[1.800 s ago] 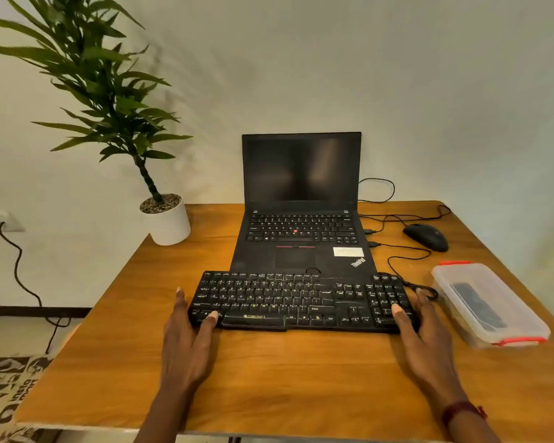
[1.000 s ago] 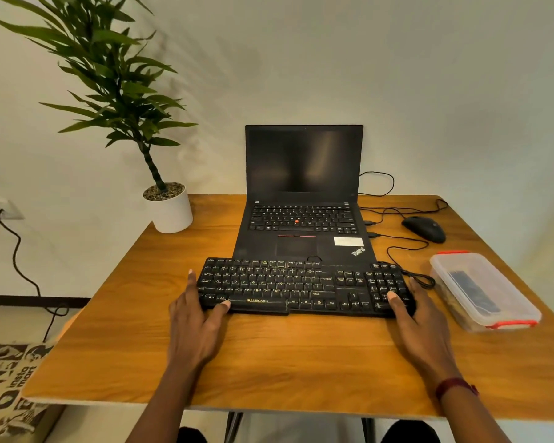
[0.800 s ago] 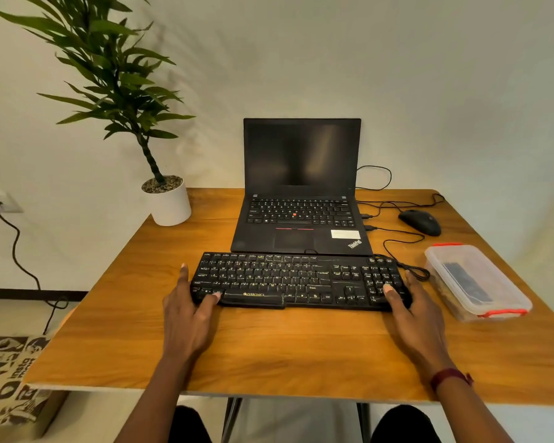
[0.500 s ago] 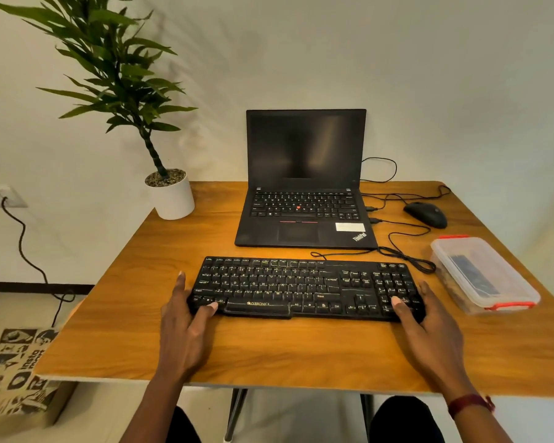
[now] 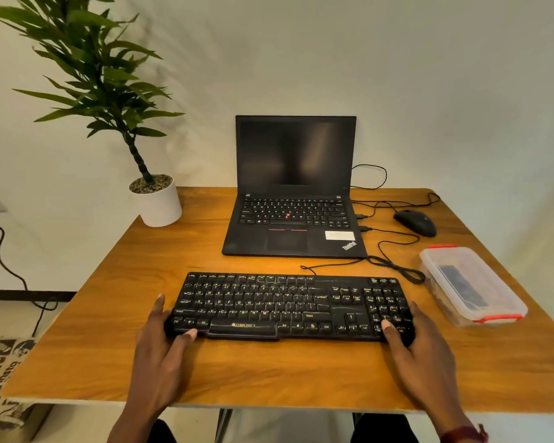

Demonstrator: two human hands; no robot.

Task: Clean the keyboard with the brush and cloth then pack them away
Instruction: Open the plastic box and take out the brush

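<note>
A black keyboard (image 5: 288,305) lies flat on the wooden table (image 5: 269,375), a little in front of the laptop. My left hand (image 5: 160,356) holds its left end, thumb on the front corner keys and fingers along the side. My right hand (image 5: 419,356) holds the right end the same way, thumb on the number pad. A clear lidded container (image 5: 480,302) with red clips stands to the right of the keyboard, with a dark object (image 5: 461,287) inside. No brush or cloth shows plainly.
An open black laptop (image 5: 295,219) with a dark screen stands behind the keyboard. A black mouse (image 5: 416,222) and loose cables (image 5: 394,266) lie at the back right. A potted plant (image 5: 157,203) stands at the back left corner.
Both hands have drawn the keyboard off the laptop's front edge and toward me. It now lies apart from the laptop, and its cable trails behind it.
</note>
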